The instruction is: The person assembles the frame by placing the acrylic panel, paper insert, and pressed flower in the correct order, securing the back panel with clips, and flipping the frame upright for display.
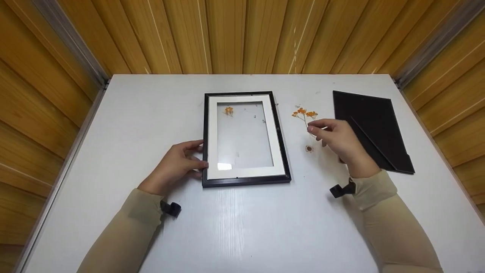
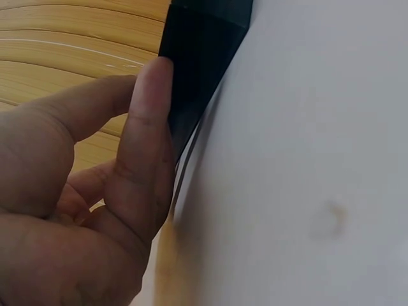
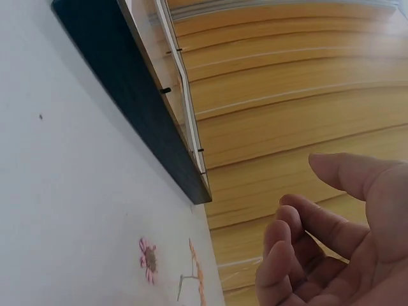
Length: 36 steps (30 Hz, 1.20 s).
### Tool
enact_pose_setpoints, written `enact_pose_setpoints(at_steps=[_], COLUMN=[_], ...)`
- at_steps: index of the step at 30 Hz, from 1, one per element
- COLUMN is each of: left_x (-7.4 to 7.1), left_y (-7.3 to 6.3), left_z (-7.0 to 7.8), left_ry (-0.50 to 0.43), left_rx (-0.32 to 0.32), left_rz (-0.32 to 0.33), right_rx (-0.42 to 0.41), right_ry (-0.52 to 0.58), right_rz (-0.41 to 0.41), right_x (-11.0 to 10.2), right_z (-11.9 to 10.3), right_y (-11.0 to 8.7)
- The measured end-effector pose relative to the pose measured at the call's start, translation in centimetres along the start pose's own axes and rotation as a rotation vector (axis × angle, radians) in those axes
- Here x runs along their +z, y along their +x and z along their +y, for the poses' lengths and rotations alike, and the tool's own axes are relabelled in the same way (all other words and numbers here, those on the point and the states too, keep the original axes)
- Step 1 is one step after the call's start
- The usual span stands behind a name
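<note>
A black picture frame (image 1: 286, 163) with a white mat (image 1: 278, 151) lies on the table. My left hand (image 1: 176, 163) rests against its left side, and in the left wrist view the fingers (image 2: 150, 95) press flat on the dark frame side (image 2: 197, 57). A small orange flower cluster (image 1: 229, 111) shows within the mat opening. My right hand (image 1: 339, 138) hovers over the stem of an orange dried flower sprig (image 1: 302, 111). In the right wrist view, its thumb and fingers are apart, with the sprig (image 3: 199, 280) below. A small pressed flower (image 1: 309, 148) lies nearby.
A black backing board (image 1: 379, 113) with a stand leg (image 1: 373, 142) lies at the table's right. The white table (image 1: 242, 223) carries tiny specks around the frame. Wooden slat walls (image 1: 227, 34) border the back and sides.
</note>
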<state>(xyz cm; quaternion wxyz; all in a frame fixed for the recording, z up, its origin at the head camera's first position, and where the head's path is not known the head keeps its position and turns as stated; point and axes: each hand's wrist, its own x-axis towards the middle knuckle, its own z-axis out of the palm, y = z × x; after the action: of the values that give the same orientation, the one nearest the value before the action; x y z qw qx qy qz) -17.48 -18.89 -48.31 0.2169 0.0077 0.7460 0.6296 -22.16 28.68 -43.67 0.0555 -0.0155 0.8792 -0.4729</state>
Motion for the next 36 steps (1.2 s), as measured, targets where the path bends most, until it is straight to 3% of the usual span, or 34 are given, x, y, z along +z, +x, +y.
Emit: enact_pose_setpoints(at_steps=[5, 9, 17, 26, 36], left_x=[-0.6, -0.7, -0.6, -0.1, 0.1], left_y=[-0.2, -0.3, -0.2, 0.0, 0.1], left_z=[0.2, 0.3, 0.1, -0.1, 0.1], left_ry=[-0.004, -0.015, -0.032, -0.026, -0.004], left_rx=[-0.004, -0.007, -0.011, -0.016, -0.027], left_rz=[0.011, 0.02, 0.017, 0.007, 0.008], right_rx=[0.015, -0.007, 0.031, 0.042, 0.022], right_ry=[-0.041, -0.136, -0.309, -0.335, -0.335], right_rz=[0.015, 0.017, -0.113, -0.17, -0.177], right_x=[-0.3, -0.4, -0.4, 0.0, 0.1], right_z=[0.5, 1.0, 2.3, 3.1, 3.4], right_y=[0.5, 1.1, 1.5, 0.9, 0.5])
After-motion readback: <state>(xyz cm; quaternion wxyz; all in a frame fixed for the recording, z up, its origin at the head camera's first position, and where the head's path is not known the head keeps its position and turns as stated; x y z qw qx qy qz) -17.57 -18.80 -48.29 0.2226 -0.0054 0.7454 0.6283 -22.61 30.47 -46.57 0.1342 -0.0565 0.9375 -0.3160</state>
